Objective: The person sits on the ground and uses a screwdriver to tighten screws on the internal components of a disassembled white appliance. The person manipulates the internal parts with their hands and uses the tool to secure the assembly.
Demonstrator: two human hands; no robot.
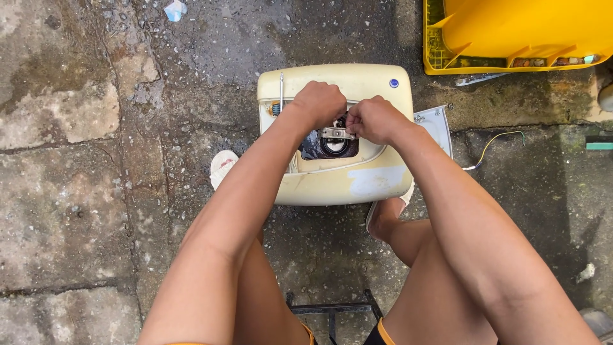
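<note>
Both fists are closed on it: left hand [319,102] and right hand [373,119] pinch the small metal fitting [337,133] at the cream casing's [335,176] dark opening. Rigid, probably fiddly (fingertip grip suits); casing looks bulky, resting on wet concrete floor [96,160].
</note>
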